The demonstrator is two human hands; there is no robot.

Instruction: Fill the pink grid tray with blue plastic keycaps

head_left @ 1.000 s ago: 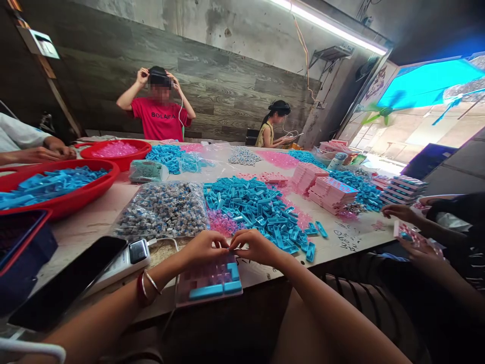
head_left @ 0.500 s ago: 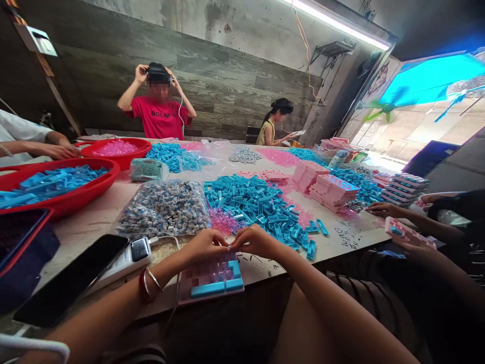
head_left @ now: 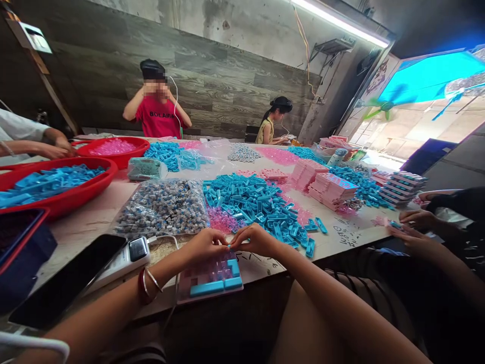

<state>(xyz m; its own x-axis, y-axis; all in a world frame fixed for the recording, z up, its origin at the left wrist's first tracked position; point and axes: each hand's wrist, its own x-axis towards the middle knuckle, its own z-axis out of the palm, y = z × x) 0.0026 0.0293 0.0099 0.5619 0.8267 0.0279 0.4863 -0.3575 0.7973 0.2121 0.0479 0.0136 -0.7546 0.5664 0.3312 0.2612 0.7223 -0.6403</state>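
My left hand (head_left: 207,244) and my right hand (head_left: 254,238) meet fingertip to fingertip above the table's front edge. Both are closed in a pinch on a tiny light-blue piece (head_left: 229,246), mostly covered by the fingers. Just below them lies a pink tray-like board (head_left: 185,290) with blue L-shaped and straight pieces (head_left: 207,288) set along its near and right sides. Clear pink bits sit in its middle, partly hidden by my left hand. Beyond my hands is a heap of blue plastic pieces (head_left: 257,202), with small clear pink parts (head_left: 223,220) beside it.
A clear bag of small grey-and-blue parts (head_left: 162,207) lies left of the heap. A phone (head_left: 68,278), a white power bank (head_left: 117,268) and red basins (head_left: 109,174) are at left. Pink boards (head_left: 333,187) stand stacked at right. A co-worker's hands (head_left: 420,232) work nearby.
My hands keep their pinch almost in place. The person opposite has lowered both hands from the cap to the face. At right, the co-worker has brought both hands together around a pink board.
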